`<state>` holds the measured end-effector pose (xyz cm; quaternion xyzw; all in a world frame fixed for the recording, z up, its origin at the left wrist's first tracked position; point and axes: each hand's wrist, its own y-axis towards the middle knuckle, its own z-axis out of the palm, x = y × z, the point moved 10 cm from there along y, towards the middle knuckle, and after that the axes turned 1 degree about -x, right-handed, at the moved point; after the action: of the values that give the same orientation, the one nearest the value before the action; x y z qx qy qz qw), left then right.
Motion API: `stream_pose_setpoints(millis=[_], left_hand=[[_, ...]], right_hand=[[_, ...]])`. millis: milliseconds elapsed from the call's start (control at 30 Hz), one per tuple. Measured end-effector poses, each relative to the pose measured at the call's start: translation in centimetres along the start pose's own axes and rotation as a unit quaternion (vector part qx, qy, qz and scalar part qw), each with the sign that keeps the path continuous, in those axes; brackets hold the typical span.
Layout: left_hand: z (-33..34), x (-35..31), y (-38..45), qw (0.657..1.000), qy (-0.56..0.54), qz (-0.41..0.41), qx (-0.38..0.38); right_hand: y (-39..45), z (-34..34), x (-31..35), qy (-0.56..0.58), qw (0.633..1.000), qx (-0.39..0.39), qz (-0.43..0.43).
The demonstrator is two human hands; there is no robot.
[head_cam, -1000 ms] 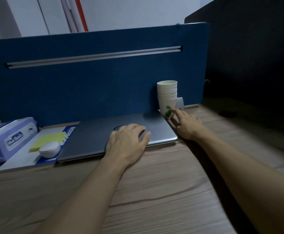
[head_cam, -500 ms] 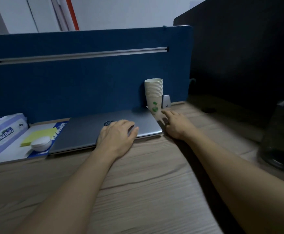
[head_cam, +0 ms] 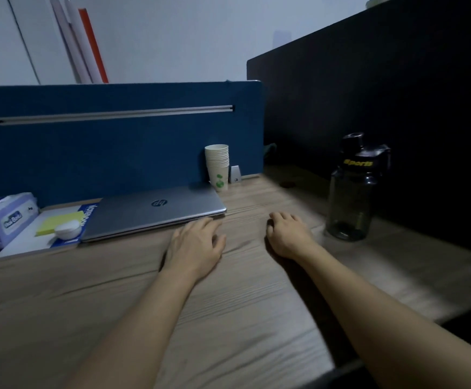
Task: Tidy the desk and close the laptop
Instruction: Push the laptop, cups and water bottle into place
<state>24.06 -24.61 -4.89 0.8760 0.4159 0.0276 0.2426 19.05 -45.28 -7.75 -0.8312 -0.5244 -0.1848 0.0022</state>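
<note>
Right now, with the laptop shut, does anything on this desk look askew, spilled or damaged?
Nothing stands out. The laptop lies closed and flat, the stack of paper cups stands upright by the blue divider, and the water bottle is upright with its cap on. No spill shows on the desk.

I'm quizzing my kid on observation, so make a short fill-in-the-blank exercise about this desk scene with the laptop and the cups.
1. The lid of the grey laptop is ____.
2. The stack of white paper cups stands against the ____ partition.
3. The dark plastic water bottle stands nearest the ____ hand.
4. The round white container sits on a ____ sticky-note pad.

Missing words: closed; blue; right; yellow
</note>
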Motion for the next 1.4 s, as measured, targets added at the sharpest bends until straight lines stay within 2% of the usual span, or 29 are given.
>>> stream_pose_setpoints(millis=[133,367,533,967,1267,1400], left_hand=[[-0.7,-2.7,-2.8,1.000,-0.009,0.005,0.005],[-2.6,-5.4,-6.7,0.999,-0.044,0.031,-0.007],[-3.0,-5.4,-7.6,0.998,-0.051,0.029,-0.006],[-1.4,-3.1,-4.9,0.998,-0.063,0.017,0.009],[-0.1,1.2,0.0,0.999,-0.046,-0.002,-0.004],[0.7,2.8,2.0,0.999,-0.045,-0.019,-0.008]], right_hand=[[-4.6,-1.9,-2.2,0.035,0.999,-0.016,0.037],[-11.5,-5.7,-6.6,0.016,0.991,-0.083,0.100],[-13.9,-7.4,-9.1,0.092,0.977,-0.136,0.139],[-9.2,-8.3,-12.6,0.275,0.927,-0.193,0.166],[-5.7,-7.0,-10.8,0.254,0.951,-0.150,0.096],[-3.6,-6.0,-9.1,0.259,0.950,-0.147,0.097]])
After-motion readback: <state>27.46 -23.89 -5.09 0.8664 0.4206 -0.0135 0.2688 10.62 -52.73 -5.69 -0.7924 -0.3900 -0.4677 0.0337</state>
